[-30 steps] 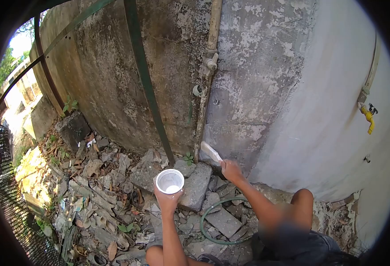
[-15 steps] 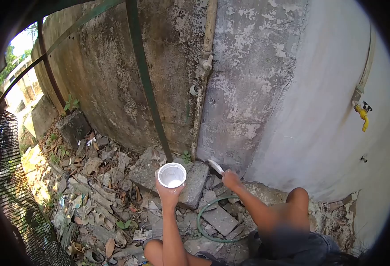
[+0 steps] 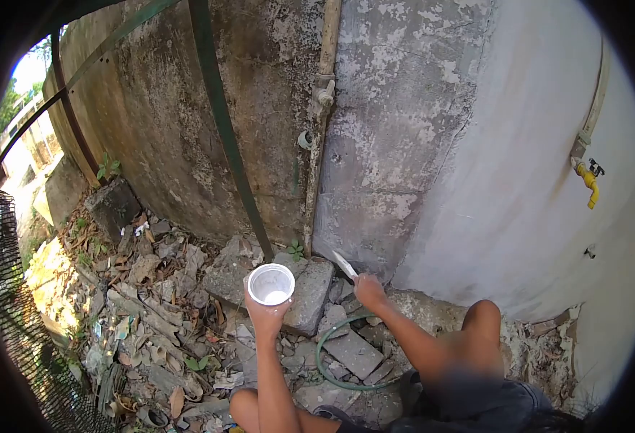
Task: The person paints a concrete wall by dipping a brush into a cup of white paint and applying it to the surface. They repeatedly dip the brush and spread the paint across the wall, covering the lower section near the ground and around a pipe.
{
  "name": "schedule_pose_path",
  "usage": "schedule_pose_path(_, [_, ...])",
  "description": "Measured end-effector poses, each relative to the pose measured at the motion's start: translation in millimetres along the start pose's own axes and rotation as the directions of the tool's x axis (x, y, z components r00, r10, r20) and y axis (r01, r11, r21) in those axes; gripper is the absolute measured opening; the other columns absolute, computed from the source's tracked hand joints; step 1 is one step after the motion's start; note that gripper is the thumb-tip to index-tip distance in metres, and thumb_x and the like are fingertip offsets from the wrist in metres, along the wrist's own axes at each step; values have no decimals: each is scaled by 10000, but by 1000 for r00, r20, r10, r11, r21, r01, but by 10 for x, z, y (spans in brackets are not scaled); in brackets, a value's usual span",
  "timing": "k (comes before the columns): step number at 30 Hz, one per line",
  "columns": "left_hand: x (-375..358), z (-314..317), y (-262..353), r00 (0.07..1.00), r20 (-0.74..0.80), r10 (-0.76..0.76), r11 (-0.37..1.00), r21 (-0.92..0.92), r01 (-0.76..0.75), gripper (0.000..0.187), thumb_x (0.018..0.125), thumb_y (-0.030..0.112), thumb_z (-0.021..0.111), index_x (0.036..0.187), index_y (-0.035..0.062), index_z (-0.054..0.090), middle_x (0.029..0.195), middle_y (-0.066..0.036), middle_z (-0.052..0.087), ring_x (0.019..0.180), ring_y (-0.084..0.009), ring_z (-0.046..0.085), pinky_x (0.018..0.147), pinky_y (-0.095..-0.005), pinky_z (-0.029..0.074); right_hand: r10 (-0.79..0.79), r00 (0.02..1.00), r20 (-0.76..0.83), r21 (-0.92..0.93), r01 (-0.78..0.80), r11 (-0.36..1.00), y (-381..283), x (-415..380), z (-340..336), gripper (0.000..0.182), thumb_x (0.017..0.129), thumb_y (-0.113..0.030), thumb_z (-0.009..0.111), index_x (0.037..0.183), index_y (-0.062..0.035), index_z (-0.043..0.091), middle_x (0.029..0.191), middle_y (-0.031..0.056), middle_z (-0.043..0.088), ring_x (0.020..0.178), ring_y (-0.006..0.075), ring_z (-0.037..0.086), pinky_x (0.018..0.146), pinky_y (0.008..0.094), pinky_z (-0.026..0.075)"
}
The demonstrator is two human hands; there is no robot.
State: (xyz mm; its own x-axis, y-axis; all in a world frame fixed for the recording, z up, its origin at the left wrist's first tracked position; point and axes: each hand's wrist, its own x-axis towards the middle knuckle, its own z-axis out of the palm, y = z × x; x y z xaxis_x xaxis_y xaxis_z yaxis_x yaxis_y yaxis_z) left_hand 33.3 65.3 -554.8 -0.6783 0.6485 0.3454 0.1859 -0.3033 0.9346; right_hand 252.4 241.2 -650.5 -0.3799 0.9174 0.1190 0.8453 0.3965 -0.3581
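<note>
My left hand (image 3: pixel 265 317) is wrapped round a white plastic tub (image 3: pixel 269 276) from below, its mouth facing up toward me. A little white paint (image 3: pixel 277 296) lies at the bottom of the tub. My right hand (image 3: pixel 369 294) grips a paintbrush (image 3: pixel 344 265) with a whitish, tapered head and a dark part near the fingers. The brush slants up and left, its tip right at the foot of the weathered grey wall (image 3: pixel 375 159), just right of the vertical pipe (image 3: pixel 316 173).
Concrete slabs (image 3: pixel 310 299) and rubble lie below the wall, with a green hose (image 3: pixel 321 361) looped over them. A green metal post (image 3: pixel 227 137) stands to the left. A yellow tap (image 3: pixel 588 180) sticks out from the smooth, pale wall (image 3: pixel 505 195). Black netting (image 3: pixel 14 310) hangs at the left edge.
The whole view has shifted slightly, so the walls and both hands sit a little further left and up. The brush tip stays near the wall's base, and both grips are the same.
</note>
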Motion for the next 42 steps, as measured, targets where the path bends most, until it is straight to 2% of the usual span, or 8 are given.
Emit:
schedule_pose_path(2, [-9, -3, -11, 999, -49, -14, 999, -45, 11, 715, 509, 23, 797, 1159, 22, 498, 1086, -95, 599, 1017, -219, 590, 918, -337, 449, -85, 995, -51, 4, 86, 996, -114, 97, 19, 328, 932, -253, 455, 881, 31, 609, 843, 269, 631, 818, 436, 624, 731, 512, 497])
schedule_pose_path(8, [11, 26, -4, 997, -70, 15, 1000, -22, -17, 739, 510, 32, 799, 1178, 17, 482, 1103, -99, 592, 1034, -227, 585, 935, -343, 440, 201, 978, -53, 7, -201, 980, 369, -305, -34, 299, 937, -216, 450, 842, 20, 608, 778, 245, 618, 753, 423, 615, 678, 515, 490])
schedule_pose_path(15, [8, 16, -49, 999, -30, -15, 1000, -21, 14, 756, 510, 36, 799, 1191, 19, 472, 1114, -96, 582, 1043, -226, 576, 941, -340, 433, -1, 994, -111, 58, 7, 998, 90, -208, 232, 347, 949, -269, 438, 831, 20, 591, 790, 253, 616, 767, 451, 589, 709, 525, 467])
schedule_pose_path(23, [33, 23, -74, 999, 9, -40, 999, 10, 39, 884, 518, 77, 831, 1271, -14, 377, 1170, -121, 535, 1094, -240, 531, 979, -348, 395, 317, 945, 82, 241, -327, 914, 800, -756, 8, 387, 975, -302, 421, 892, 53, 553, 766, 216, 602, 543, 342, 566, 498, 444, 466])
schedule_pose_path(26, [-10, -4, -115, 998, 18, -68, 997, 39, 68, 878, 520, 74, 829, 1269, -12, 380, 1177, -119, 530, 1101, -239, 526, 981, -348, 392, 363, 727, 583, 735, -662, 146, 563, -785, -156, 374, 993, -305, 399, 928, 44, 513, 717, 132, 542, 460, 187, 450, 364, 319, 364])
schedule_pose_path(32, [-8, 53, -79, 998, 21, -59, 998, 32, 58, 871, 522, 69, 830, 1266, -9, 384, 1178, -116, 529, 1105, -238, 526, 983, -350, 396, 326, 711, 623, 779, -599, -185, 162, -66, 22, 357, 1011, -287, 358, 939, 33, 498, 700, 100, 508, 460, 119, 384, 335, 235, 277])
schedule_pose_path(37, [9, 110, -67, 998, 54, -45, 999, 7, 45, 864, 523, 54, 823, 1265, -8, 385, 1177, -117, 531, 1111, -238, 527, 983, -351, 399, 249, 867, 431, 898, -440, -21, -450, -300, -753, 357, 1005, -338, 378, 917, -14, 500, 631, 48, 466, 414, 100, 376, 322, 236, 264])
schedule_pose_path(42, [-1, 99, -87, 995, 65, -71, 997, -19, 73, 832, 522, 49, 816, 1244, 1, 405, 1147, -109, 547, 1078, -233, 545, 964, -344, 416, 348, 834, 428, 851, -501, 154, -86, -502, 46, 327, 1000, -355, 392, 874, -68, 485, 594, 27, 436, 385, 92, 339, 317, 249, 256])
